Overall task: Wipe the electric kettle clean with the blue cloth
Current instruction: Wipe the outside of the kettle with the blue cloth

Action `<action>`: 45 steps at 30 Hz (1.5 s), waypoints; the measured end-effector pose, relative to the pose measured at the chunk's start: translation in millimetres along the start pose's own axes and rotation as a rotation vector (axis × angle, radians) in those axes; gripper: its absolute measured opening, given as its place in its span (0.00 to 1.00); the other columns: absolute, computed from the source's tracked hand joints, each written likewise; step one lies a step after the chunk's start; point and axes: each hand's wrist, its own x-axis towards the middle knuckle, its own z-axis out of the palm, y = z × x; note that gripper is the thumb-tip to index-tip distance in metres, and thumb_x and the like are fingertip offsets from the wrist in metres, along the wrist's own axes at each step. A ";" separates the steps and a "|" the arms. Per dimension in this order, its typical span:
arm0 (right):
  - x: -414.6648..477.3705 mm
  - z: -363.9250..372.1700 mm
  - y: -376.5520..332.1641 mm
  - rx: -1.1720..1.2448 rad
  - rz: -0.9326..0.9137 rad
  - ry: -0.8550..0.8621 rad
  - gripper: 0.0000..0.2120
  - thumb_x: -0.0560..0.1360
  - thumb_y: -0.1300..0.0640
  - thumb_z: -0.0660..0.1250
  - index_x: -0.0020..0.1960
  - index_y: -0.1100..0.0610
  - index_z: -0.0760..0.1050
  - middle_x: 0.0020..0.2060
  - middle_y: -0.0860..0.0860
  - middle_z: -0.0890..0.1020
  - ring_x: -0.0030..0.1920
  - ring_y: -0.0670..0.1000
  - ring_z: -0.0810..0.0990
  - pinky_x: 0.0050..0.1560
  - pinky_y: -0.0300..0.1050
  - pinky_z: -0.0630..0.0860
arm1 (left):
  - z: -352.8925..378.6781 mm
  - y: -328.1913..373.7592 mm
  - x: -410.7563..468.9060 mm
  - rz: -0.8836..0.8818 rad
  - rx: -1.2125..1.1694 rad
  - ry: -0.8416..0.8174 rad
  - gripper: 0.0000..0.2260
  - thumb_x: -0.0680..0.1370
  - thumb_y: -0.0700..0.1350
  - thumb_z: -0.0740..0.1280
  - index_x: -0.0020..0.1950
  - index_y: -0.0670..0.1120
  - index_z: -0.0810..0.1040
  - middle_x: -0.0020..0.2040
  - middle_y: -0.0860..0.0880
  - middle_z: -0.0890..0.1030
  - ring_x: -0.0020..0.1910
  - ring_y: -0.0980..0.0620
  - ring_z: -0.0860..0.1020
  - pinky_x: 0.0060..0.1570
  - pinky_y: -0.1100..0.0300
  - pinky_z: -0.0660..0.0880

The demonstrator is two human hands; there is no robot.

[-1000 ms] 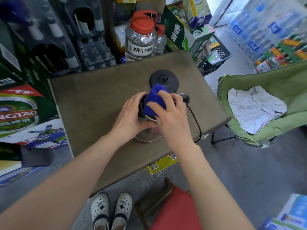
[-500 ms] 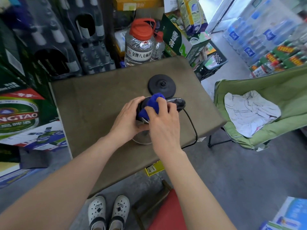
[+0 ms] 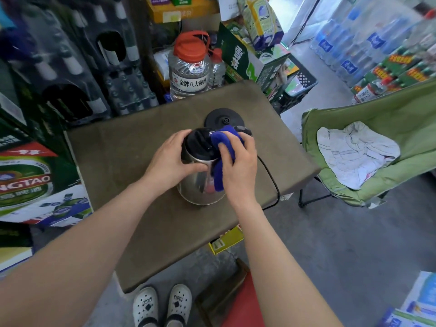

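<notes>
Gripping the electric kettle from its left side, the left hand curls around the upper steel body, thumb laid across the near face and fingers bent over the far side by the black lid. The right hand is closed over the blue cloth, pressing it against the kettle's top right, where lid meets handle; a tail of the cloth hangs down the steel wall below the palm. Both hands are wrapped tight, neither spread flat.

The kettle stands upright near the middle of the brown bench, off its round black base, which lies just behind it on the bench. A black cord runs from behind the right hand over the bench's right edge.

Most of the kettle's handle is hidden under the cloth and the right hand; only a dark end shows past the fingers. The spout cannot be made out. The right fingertips are buried in the cloth. Reflections on the steel blur what lies on its near face. Behind the bench stands a clear jug with a red cap, its foot cut off by the bench edge. To the right, a green folding chair holds a crumpled white cloth.
</notes>
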 end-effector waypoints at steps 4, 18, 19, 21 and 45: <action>-10.9 17.5 11.9 0.194 0.141 0.140 0.15 0.82 0.57 0.66 0.68 0.52 0.78 0.65 0.50 0.73 0.66 0.49 0.72 0.66 0.34 0.64 | 1.9 2.5 6.9 0.010 0.036 0.006 0.39 0.65 0.52 0.80 0.73 0.49 0.68 0.70 0.48 0.74 0.68 0.48 0.72 0.66 0.55 0.68; -26.4 51.4 -5.1 0.258 0.245 0.305 0.17 0.83 0.53 0.60 0.72 0.49 0.74 0.67 0.51 0.73 0.65 0.47 0.70 0.65 0.25 0.58 | 2.9 0.2 20.7 -0.034 0.026 0.041 0.37 0.65 0.58 0.79 0.70 0.51 0.69 0.67 0.50 0.73 0.66 0.50 0.74 0.65 0.51 0.71; -29.8 56.5 -3.9 0.215 0.259 0.325 0.19 0.83 0.53 0.60 0.73 0.49 0.72 0.68 0.52 0.72 0.66 0.48 0.69 0.66 0.25 0.56 | 3.5 2.4 19.3 -0.041 0.037 0.038 0.38 0.64 0.59 0.79 0.69 0.51 0.68 0.66 0.51 0.73 0.65 0.50 0.74 0.64 0.50 0.72; -43.0 65.2 7.8 0.211 0.349 0.397 0.20 0.84 0.52 0.59 0.75 0.52 0.71 0.68 0.54 0.73 0.67 0.49 0.70 0.70 0.31 0.59 | 5.5 7.8 16.9 -0.037 0.066 0.023 0.39 0.63 0.60 0.79 0.69 0.51 0.68 0.67 0.51 0.72 0.65 0.50 0.74 0.63 0.50 0.72; -77.6 62.8 69.9 0.279 0.744 -0.021 0.22 0.80 0.48 0.58 0.72 0.49 0.72 0.62 0.54 0.80 0.63 0.57 0.78 0.70 0.58 0.72 | 1.3 5.1 -2.3 0.107 0.231 -0.108 0.43 0.72 0.60 0.71 0.81 0.52 0.52 0.80 0.53 0.56 0.77 0.49 0.61 0.71 0.49 0.63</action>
